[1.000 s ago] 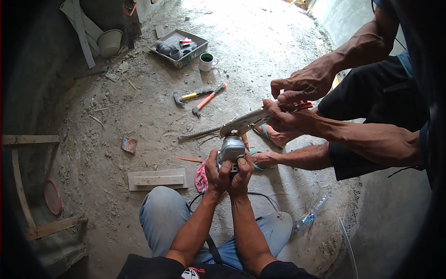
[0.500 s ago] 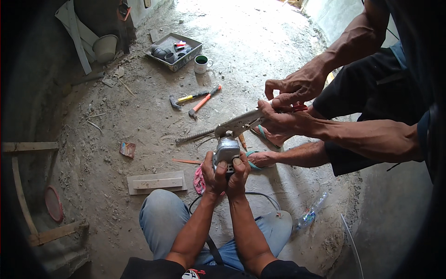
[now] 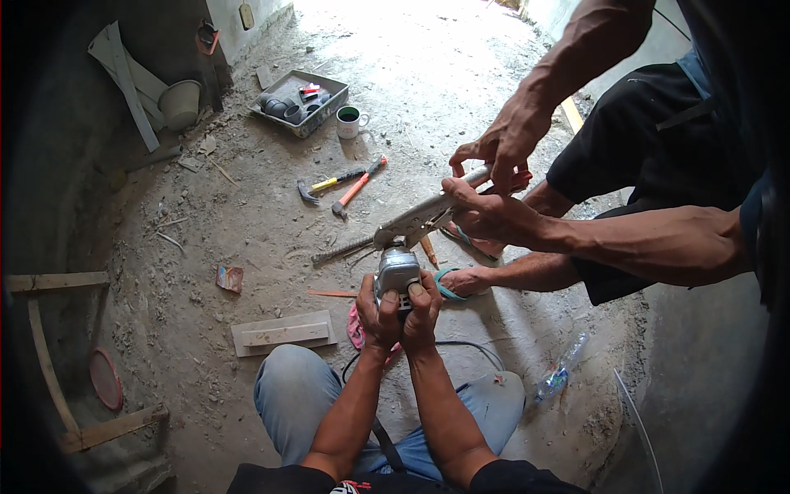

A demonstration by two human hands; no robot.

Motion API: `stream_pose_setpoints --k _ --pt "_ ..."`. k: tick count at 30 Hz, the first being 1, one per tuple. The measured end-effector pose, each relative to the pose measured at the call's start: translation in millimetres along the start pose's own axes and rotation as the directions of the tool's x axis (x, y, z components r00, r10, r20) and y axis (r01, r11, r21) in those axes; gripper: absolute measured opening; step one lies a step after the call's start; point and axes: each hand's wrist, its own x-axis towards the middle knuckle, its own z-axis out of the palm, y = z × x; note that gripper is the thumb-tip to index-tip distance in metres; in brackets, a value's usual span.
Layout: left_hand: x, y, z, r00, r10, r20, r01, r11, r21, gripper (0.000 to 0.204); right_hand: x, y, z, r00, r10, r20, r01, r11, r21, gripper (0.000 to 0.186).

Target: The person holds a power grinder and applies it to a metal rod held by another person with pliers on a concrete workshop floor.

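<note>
Grinder [image 3: 398, 267], grasped from both sides, stands between the person's knees and the co-worker's tool, its silver head pointing away from the body. Left hand [image 3: 380, 319] is closed about its left flank, thumb laid along the top; right hand [image 3: 422, 317] grips the right flank in the same manner, the two thumbs lying side by side just behind the head. Pliers [image 3: 415, 219] reach the head's far end from the upper right, their jaw end at the spindle; the exact bite is too small to make out. A co-worker's lower hand [image 3: 494, 212] clasps their handle, while the upper hand [image 3: 512, 136] has its fingers on the handle's far end.

On the dusty floor [image 3: 177, 288], left of the pliers, lie a rod [image 3: 344, 249] and, beyond it, two hammers [image 3: 360, 188], one orange, one yellow and black. A mug [image 3: 348, 130] stands just beside a tray [image 3: 327, 111] of pipe fittings. Nearer the person are a float [image 3: 284, 331], by the left knee, and a pink cloth [image 3: 355, 328] beside the left hand. A bottle [image 3: 562, 368] lies right of the right knee.
</note>
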Motion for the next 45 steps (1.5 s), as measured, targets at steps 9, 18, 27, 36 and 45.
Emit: stream_pose_setpoints --k 9,18,27,36,45 --pt "-1.7 5.7 -0.5 1.000 -0.026 0.011 0.027 0.997 -0.070 0.056 -1.4 2.8 -0.5 1.000 -0.006 0.023 0.004 0.997 0.082 0.047" --pt "-2.2 6.4 -5.3 1.000 0.012 -0.012 -0.013 0.995 -0.102 0.054 -3.4 8.5 -0.2 0.999 0.019 0.042 -0.022 0.997 0.071 0.051" --pt "-3.2 3.9 -3.8 0.998 0.054 -0.034 -0.055 0.998 -0.021 0.055 -6.5 2.9 0.6 1.000 0.015 0.023 -0.018 0.996 0.091 0.054" --pt "-4.7 -5.1 0.3 0.998 0.021 -0.058 -0.026 0.996 -0.085 0.056 -6.2 1.5 -1.6 1.000 0.013 0.018 -0.015 0.998 0.068 0.054" --pt "-3.9 -3.6 -3.5 0.998 0.036 -0.042 -0.039 0.998 -0.053 0.054 -4.0 7.9 -1.8 1.000 0.018 0.018 -0.019 0.997 0.071 0.054"
